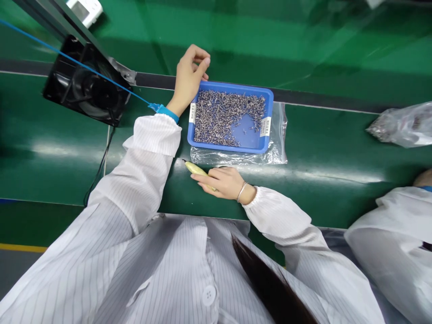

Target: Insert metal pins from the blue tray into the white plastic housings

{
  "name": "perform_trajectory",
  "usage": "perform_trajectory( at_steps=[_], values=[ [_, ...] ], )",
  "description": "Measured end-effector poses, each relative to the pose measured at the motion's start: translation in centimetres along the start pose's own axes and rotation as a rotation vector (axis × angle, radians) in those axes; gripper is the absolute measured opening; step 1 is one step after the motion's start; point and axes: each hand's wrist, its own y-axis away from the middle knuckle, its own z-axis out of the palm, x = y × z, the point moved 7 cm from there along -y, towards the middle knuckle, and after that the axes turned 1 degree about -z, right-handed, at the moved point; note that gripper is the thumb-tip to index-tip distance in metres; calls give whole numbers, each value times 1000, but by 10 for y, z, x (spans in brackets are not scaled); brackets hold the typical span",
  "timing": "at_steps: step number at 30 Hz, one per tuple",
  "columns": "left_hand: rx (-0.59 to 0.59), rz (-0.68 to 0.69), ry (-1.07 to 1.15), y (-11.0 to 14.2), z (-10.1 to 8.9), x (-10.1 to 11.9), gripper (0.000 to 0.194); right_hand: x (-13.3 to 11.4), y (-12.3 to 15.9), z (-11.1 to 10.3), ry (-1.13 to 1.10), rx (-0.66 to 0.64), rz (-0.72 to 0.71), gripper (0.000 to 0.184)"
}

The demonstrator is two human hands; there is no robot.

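Note:
My left hand (193,68) is past the far left corner of a blue tray (230,148), wrist beside the rim. Its fingers are curled with the thumb against them; whether anything is pinched there I cannot make out. Many small shiny metal pins or screws (216,117) fill most of the tray, leaving a bare patch at its near right. My right hand (225,182) rests low over the bench in front of the tray, closed around a pale yellow handled tool (195,168). The tool's thin dark tip points left; its kind is unclear.
Under the tray lies a clear plastic bag (278,150). A black fan (91,85) stands on the left, by a metal post. A blue cord (111,81) runs from my left wristband. At right are a bag of metal parts (398,125) and another person's white sleeve (398,225).

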Motion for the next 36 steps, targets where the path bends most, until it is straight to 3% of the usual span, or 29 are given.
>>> perform_trajectory(
  at_steps=[9, 17, 25, 32, 36],
  values=[
    [7, -4, 3, -2, 0, -9, 10, -3, -2, -15, -15, 178, -34, 28],
    [26, -33, 17, -1, -1, -8, 14, -3, -1, -4, -13, 43, -26, 32],
    [46, -53, 57, 1, -1, -4, 27, -7, -1, -17, -31, 170, -93, 30],
    [57, -109, 26, 2, -2, -2, 26, -4, -1, 0, 2, -5, -42, 34],
    [40, -101, 24, 1, 0, -1, 26, -6, 0, 0, -14, -28, -71, 35]
  ],
)
